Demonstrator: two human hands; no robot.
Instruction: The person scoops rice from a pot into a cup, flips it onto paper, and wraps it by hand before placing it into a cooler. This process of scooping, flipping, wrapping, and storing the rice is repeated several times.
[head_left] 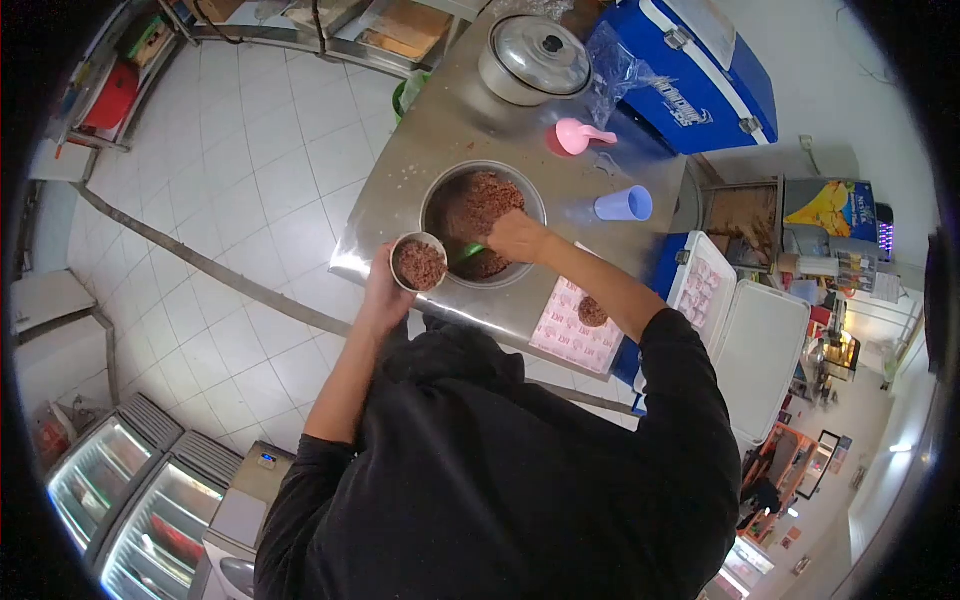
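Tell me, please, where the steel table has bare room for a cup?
The table is bare between the lidded pot and the big bowl, toward its left edge. Crowded on the right: pink scoop, blue cup, paper sheet.

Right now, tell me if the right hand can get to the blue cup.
Probably yes. The right hand is in the big bowl, and the blue cup lies just beyond its rim on bare table with nothing between. The hand grips a green scoop, though.
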